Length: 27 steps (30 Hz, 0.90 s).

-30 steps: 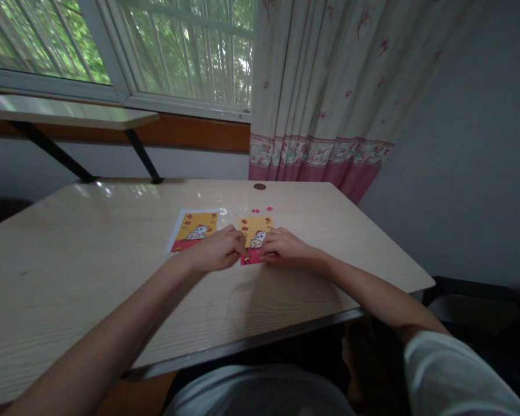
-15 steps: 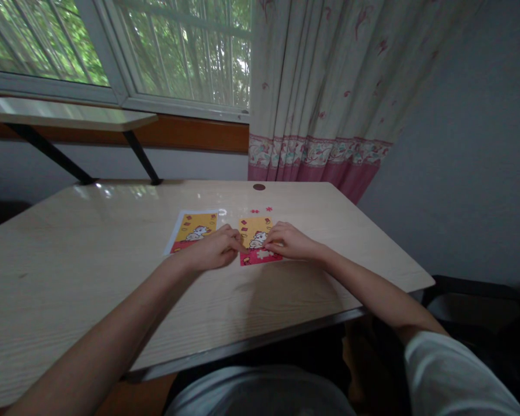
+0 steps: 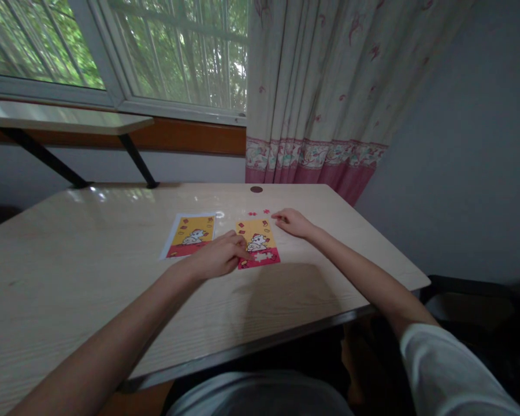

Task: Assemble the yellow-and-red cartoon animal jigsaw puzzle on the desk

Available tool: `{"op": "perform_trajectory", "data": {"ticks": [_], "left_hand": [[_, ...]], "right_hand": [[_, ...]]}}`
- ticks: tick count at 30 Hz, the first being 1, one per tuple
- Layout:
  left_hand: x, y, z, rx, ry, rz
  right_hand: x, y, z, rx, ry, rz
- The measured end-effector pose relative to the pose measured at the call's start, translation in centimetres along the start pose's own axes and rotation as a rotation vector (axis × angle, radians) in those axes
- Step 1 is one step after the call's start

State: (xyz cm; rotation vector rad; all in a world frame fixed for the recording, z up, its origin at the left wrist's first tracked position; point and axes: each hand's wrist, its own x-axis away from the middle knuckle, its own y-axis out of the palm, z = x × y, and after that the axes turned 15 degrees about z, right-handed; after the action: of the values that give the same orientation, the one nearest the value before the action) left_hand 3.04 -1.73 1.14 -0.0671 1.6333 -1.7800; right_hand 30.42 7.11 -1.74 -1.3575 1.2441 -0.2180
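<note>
A jigsaw puzzle lies flat on the desk, yellow above and red below, with a white cartoon animal in a red hat. A gap in its red lower part shows the desk. My left hand rests at its left side, index finger stretched onto the red part, other fingers curled, nothing held. Beyond the puzzle's upper right corner is my right hand, fingers reaching out and slightly apart, with no piece visible in them. Its fingertips are close to a loose red puzzle piece. More red piece shapes lie just left of that.
Left of the puzzle lies a printed picture sheet with the same design, partly behind my left hand. A raised shelf on black legs stands at the back left. A dark round cap sits near the desk's back edge.
My right hand has moved off the puzzle's red part, up and away toward the loose pieces. The gap in the red part is now more exposed. My left hand stays on the puzzle.
</note>
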Motion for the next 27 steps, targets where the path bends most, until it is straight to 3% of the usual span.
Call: {"op": "perform_trajectory", "data": {"ticks": [9,15,21,27], "left_hand": [[0.3,-0.1,-0.1,0.028,-0.001,0.000],[0.1,-0.2,-0.1,0.040,-0.004,0.008],[0.2,-0.1,-0.1,0.041,-0.011,-0.002],[0.0,0.3,0.0,0.143,-0.146,0.138]], "right_hand": [[-3.6,1.7,1.2,0.100,-0.021,-0.073],[-1.9,-0.1,0.6,0.037,0.072,-0.068],[0.7,-0.9,0.6,-0.177,0.250,0.024],[1.5,-0.7,-1.2,-0.486,0.329,0.100]]}}
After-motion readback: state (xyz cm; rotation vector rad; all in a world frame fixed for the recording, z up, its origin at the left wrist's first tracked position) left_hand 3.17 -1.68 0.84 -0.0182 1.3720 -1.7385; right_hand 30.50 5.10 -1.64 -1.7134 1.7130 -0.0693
